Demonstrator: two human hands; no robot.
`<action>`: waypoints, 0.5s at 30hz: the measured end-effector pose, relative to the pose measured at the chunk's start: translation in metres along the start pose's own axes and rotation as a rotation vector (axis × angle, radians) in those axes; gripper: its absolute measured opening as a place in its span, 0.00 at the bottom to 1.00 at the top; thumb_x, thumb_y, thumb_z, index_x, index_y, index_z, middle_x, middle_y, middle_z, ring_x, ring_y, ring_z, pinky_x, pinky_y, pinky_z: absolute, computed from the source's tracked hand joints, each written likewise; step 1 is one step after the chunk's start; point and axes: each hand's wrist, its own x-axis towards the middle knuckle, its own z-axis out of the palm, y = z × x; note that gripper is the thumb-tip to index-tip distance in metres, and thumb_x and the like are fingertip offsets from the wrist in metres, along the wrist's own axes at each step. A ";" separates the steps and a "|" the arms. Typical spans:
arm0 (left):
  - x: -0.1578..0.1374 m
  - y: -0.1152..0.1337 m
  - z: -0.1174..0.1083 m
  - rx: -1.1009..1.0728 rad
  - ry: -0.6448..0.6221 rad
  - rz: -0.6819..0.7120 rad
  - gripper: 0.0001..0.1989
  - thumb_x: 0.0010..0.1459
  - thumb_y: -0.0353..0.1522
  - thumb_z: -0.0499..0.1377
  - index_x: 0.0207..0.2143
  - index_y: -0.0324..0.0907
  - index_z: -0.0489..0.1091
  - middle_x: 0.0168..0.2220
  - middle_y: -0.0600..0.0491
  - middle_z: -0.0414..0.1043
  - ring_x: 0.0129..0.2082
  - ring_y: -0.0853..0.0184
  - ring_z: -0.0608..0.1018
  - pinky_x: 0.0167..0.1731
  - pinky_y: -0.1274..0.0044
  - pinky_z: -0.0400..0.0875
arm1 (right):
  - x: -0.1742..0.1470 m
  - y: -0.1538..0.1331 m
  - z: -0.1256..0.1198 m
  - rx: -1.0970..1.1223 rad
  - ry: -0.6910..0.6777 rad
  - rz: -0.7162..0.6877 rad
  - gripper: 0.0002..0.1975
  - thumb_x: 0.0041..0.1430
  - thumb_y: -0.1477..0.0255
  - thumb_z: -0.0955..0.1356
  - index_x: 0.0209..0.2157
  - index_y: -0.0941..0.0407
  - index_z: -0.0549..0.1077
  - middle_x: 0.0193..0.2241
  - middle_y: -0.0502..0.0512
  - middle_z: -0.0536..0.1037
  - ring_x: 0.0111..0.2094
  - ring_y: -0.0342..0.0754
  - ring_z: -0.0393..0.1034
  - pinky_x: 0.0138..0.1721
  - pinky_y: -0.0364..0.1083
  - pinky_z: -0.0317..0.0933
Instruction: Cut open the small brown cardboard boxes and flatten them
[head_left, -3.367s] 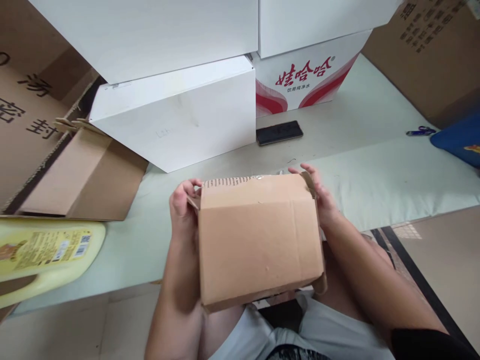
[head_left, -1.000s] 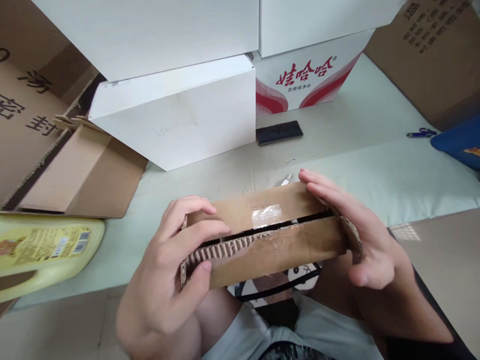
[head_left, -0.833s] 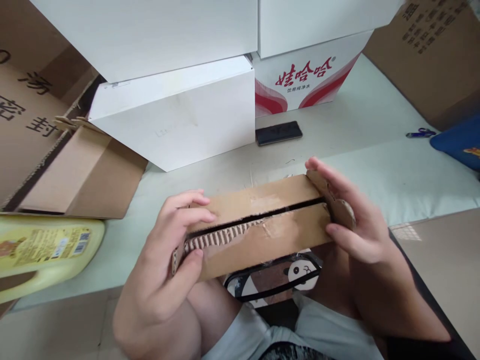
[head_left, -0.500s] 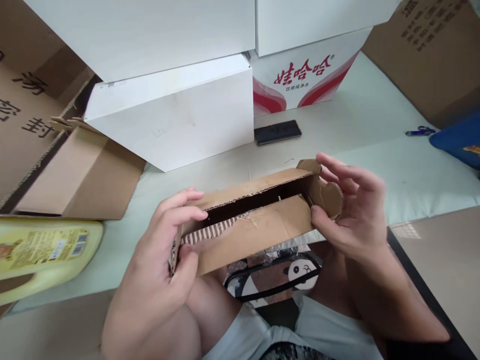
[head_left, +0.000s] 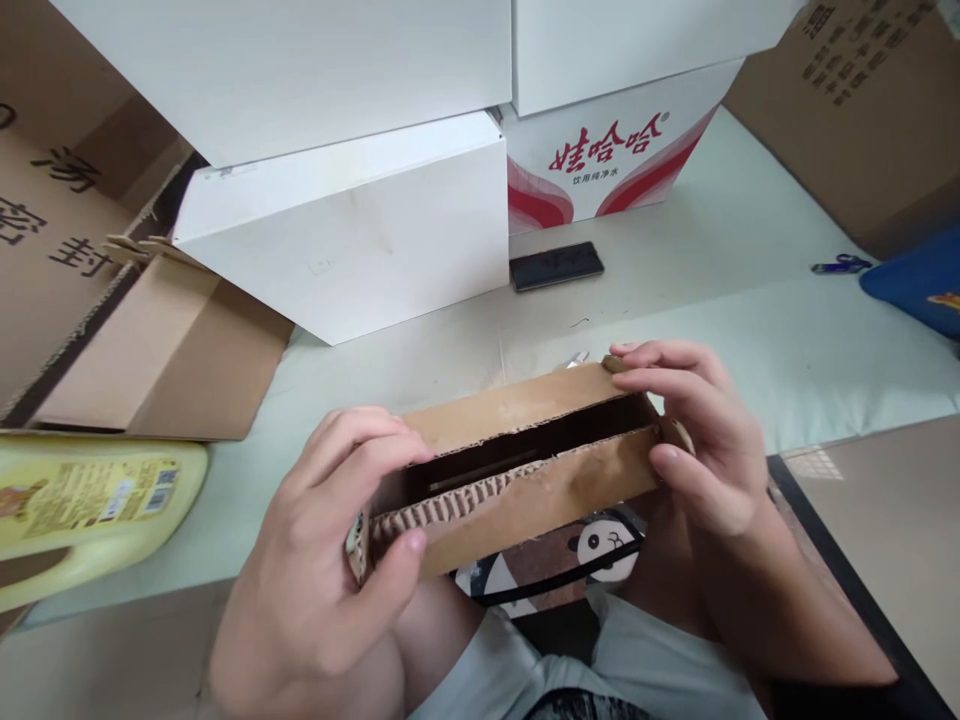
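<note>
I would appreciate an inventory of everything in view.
small box: 1, brown, front centre
plain boxes: 3, white, back
printed box: 1, white and red, back centre
table: 1, pale green, middle
phone: 1, black, on table
cardboard: 1 or 2 cartons, brown, left
right carton: 1, brown, back right
jug: 1, yellow, left
tiny object: 1, blue, right
cropped item: 1, blue, right
shiny object: 1, silvery, behind small box
panda print: 1, brown and white, below small box
floor: 1, beige, lower corners
left hand: 1, small box's left end
right hand: 1, its right end
legs: 2, bottom
shorts: 1, grey, bottom
sleeve: 1, black, lower right
</note>
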 end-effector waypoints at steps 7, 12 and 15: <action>0.000 0.001 0.013 0.152 -0.058 -0.056 0.08 0.55 0.27 0.57 0.38 0.45 0.68 0.42 0.49 0.70 0.44 0.57 0.74 0.38 0.67 0.72 | 0.002 -0.001 0.002 -0.126 -0.278 -0.049 0.29 0.60 0.71 0.72 0.62 0.48 0.69 0.55 0.58 0.81 0.62 0.63 0.72 0.63 0.64 0.65; 0.001 0.002 0.022 0.222 -0.208 -0.130 0.20 0.63 0.31 0.55 0.58 0.48 0.65 0.57 0.46 0.70 0.58 0.53 0.71 0.56 0.58 0.69 | 0.003 -0.003 0.009 -0.251 -0.606 -0.075 0.30 0.67 0.57 0.67 0.66 0.54 0.65 0.68 0.62 0.70 0.73 0.66 0.55 0.70 0.70 0.51; 0.000 -0.004 0.023 0.220 -0.280 -0.191 0.26 0.63 0.38 0.59 0.63 0.50 0.63 0.65 0.45 0.64 0.65 0.48 0.66 0.61 0.53 0.66 | 0.002 -0.006 0.014 -0.320 -0.627 -0.067 0.31 0.70 0.57 0.63 0.69 0.54 0.61 0.68 0.61 0.69 0.74 0.66 0.53 0.71 0.72 0.47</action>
